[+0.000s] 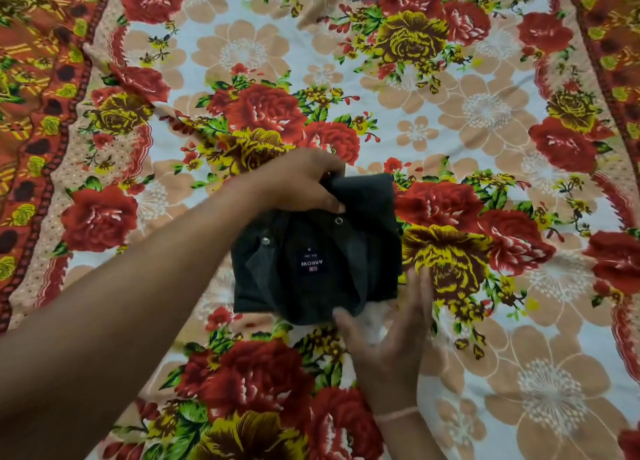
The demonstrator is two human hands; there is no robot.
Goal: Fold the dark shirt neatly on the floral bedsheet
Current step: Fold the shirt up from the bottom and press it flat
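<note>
Floral bedsheet (pixel 346 61) under dark shirt (pixel 360 252) with "ARROW" label (pixel 313 262), left hand (pixel 301 182) tight on shirt, right hand (pixel 391 324) flat.

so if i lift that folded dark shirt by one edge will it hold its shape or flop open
Likely floppy: the dark shirt is soft cloth, and its layers bulge unevenly where the left hand grips the far edge. Lifted by one edge, the folds would probably fall open. The open right hand at the near corner could steady it.
</note>
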